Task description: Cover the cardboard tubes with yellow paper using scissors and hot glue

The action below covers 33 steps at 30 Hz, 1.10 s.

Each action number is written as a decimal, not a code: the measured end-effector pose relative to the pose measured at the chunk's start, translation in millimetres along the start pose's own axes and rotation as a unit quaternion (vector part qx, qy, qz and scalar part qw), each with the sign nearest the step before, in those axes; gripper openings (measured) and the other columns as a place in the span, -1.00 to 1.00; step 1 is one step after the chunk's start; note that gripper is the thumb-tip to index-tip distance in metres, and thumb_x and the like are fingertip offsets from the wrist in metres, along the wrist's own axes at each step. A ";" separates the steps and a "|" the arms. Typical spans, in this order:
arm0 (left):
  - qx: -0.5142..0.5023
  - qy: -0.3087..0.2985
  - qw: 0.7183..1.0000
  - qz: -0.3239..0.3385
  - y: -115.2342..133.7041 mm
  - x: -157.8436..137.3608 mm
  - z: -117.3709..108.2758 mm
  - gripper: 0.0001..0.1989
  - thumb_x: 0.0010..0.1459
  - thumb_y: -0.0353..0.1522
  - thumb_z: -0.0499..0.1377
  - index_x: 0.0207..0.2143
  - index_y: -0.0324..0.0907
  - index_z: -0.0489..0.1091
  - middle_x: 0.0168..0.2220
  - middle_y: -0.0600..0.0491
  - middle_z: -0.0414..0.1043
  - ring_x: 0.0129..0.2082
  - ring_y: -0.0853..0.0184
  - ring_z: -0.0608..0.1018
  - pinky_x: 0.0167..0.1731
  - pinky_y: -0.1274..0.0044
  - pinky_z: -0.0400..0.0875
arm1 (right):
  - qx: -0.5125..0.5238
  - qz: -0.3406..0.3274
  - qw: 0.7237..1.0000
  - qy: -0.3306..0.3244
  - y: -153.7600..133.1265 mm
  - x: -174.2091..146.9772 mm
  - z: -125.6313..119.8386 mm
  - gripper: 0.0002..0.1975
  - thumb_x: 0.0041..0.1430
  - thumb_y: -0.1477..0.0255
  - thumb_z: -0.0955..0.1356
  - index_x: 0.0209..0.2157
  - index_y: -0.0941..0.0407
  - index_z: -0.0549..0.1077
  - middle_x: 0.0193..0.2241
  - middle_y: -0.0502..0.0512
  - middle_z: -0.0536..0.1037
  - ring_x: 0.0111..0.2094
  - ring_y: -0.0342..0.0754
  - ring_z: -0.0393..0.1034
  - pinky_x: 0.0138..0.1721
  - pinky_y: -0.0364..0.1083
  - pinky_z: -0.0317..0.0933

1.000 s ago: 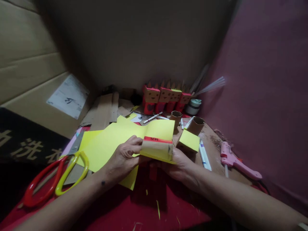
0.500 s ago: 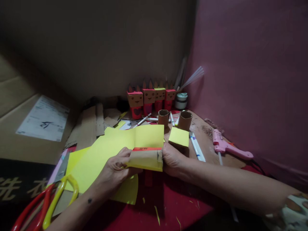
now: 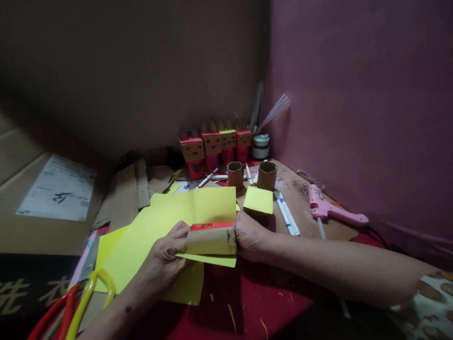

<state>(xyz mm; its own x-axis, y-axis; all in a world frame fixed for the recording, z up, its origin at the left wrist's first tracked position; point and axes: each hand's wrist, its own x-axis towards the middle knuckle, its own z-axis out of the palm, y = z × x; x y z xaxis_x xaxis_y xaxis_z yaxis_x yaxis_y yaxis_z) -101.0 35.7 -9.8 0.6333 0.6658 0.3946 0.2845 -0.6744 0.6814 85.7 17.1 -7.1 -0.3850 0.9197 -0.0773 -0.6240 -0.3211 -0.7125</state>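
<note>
A tan cardboard piece with a red printed strip along its upper edge lies on yellow paper in front of me. The paper rises behind it, and a yellow flap shows below. My left hand is closed on the left end of cardboard and paper, thumb underneath. At the right end, my right hand is closed around the edge, its fingertips mostly hidden. Beneath them spreads a larger yellow sheet. Just past my right hand sits a box with a yellow top.
Two open cardboard tubes stand behind the box. Farther back are several box-headed figures and a lidded jar. Markers and a pink glue gun lie right. Red-and-yellow-handled scissors and a large carton are left.
The yellow flap under the cardboard has swung downward, away from it, and more of the red strip shows. Both hands keep their grip. The whole view has shifted slightly.
</note>
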 end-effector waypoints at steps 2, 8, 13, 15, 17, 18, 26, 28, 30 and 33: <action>0.007 -0.001 1.000 0.002 1.6 0.9 0.1 -0.85 0.13 -0.42 0.21 -0.42 -0.08 0.58 -0.43 0.07 0.39 -0.36 0.32 0.40 -0.38 0.59 0.32 | -0.010 -0.024 1.000 -0.007 2.2 0.4 -2.6 -0.70 -0.13 0.50 0.44 -0.25 0.17 0.56 -0.47 0.11 0.63 -0.35 0.04 0.54 -0.23 0.01 0.40; 0.011 -0.004 1.000 0.006 4.4 0.5 -0.3 -0.87 0.12 -0.43 0.22 -0.41 -0.09 0.57 -0.37 0.05 0.45 -0.34 0.32 0.40 -0.33 0.58 0.33 | -0.091 -0.103 0.988 -0.071 3.1 0.0 -11.2 -0.69 -0.08 0.54 0.43 -0.20 0.17 0.57 -0.46 0.08 0.63 -0.34 0.00 0.54 -0.20 0.00 0.39; 0.015 -0.018 1.000 -0.005 2.7 -2.0 0.0 -0.86 0.14 -0.45 0.22 -0.34 -0.08 0.57 -0.30 0.05 0.46 -0.32 0.33 0.40 -0.33 0.58 0.34 | -0.159 -0.123 0.977 -0.069 -0.7 -2.3 -10.0 -0.67 -0.09 0.50 0.45 -0.18 0.17 0.57 -0.46 0.08 0.63 -0.33 0.02 0.53 -0.22 -0.01 0.39; 0.017 -0.018 1.000 -0.003 3.5 -2.4 0.1 -0.87 0.14 -0.43 0.22 -0.35 -0.06 0.57 -0.32 0.06 0.46 -0.33 0.33 0.40 -0.34 0.58 0.33 | -0.167 -0.120 0.977 -0.061 -0.8 -2.8 -9.6 -0.68 -0.08 0.45 0.46 -0.20 0.16 0.58 -0.45 0.09 0.63 -0.30 0.04 0.52 -0.22 0.00 0.39; 0.019 -0.018 1.000 0.000 5.1 -2.1 0.0 -0.88 0.15 -0.42 0.23 -0.36 -0.05 0.57 -0.33 0.07 0.46 -0.33 0.34 0.40 -0.34 0.59 0.32 | -0.165 -0.120 0.977 -0.058 -0.2 -3.1 -9.7 -0.70 -0.07 0.40 0.46 -0.22 0.15 0.58 -0.44 0.09 0.63 -0.28 0.05 0.52 -0.21 0.01 0.39; 0.018 -0.017 1.000 0.002 5.8 -1.7 0.1 -0.88 0.15 -0.41 0.23 -0.36 -0.04 0.57 -0.33 0.07 0.46 -0.33 0.34 0.40 -0.34 0.59 0.32 | -0.164 -0.121 0.977 -0.059 0.2 -3.2 -9.9 -0.70 -0.07 0.39 0.45 -0.22 0.14 0.59 -0.43 0.09 0.63 -0.26 0.05 0.52 -0.21 0.01 0.39; -0.008 -0.013 0.999 -0.033 10.6 1.7 1.4 -0.92 0.12 -0.31 0.26 -0.36 -0.02 0.59 -0.41 0.08 0.44 -0.36 0.31 0.40 -0.34 0.56 0.34 | -0.177 -0.133 0.972 -0.081 -0.8 -3.7 -10.1 -0.72 -0.03 0.30 0.44 -0.24 0.10 0.60 -0.42 0.08 0.62 -0.23 0.05 0.51 -0.21 0.01 0.39; -0.041 -0.024 0.994 -0.099 14.7 1.2 -0.6 -0.88 0.07 -0.31 0.29 -0.29 0.00 0.59 -0.33 0.07 0.47 -0.28 0.27 0.45 -0.25 0.53 0.37 | -0.180 -0.141 0.969 -0.089 -1.1 -3.5 -11.4 -0.69 -0.04 0.30 0.44 -0.23 0.12 0.60 -0.42 0.09 0.62 -0.24 0.05 0.51 -0.21 0.01 0.39; -0.112 -0.050 0.976 -0.182 19.3 0.3 -4.9 -0.74 0.01 -0.33 0.33 -0.18 0.02 0.57 -0.23 0.05 0.49 -0.15 0.20 0.47 -0.13 0.46 0.37 | -0.179 -0.140 0.970 -0.089 -0.9 -3.0 -13.2 -0.67 -0.05 0.30 0.44 -0.21 0.13 0.60 -0.43 0.09 0.62 -0.25 0.05 0.51 -0.20 0.01 0.38; -0.258 -0.086 0.924 -0.268 21.0 -1.4 -12.1 -0.54 -0.05 -0.35 0.34 -0.03 -0.02 0.50 -0.16 0.03 0.53 -0.07 0.13 0.48 -0.01 0.38 0.34 | -0.184 -0.134 0.971 -0.072 -0.8 -2.4 -14.6 -0.68 -0.04 0.31 0.44 -0.21 0.14 0.60 -0.43 0.08 0.62 -0.25 0.04 0.51 -0.19 0.01 0.38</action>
<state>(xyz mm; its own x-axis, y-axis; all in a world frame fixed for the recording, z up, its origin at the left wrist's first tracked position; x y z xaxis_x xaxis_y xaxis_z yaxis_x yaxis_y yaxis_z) -104.6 24.4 11.4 0.6189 0.7691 -0.1594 0.2384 0.0094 0.9711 97.1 18.4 -16.5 -0.3496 0.9093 0.2257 -0.4409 0.0529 -0.8960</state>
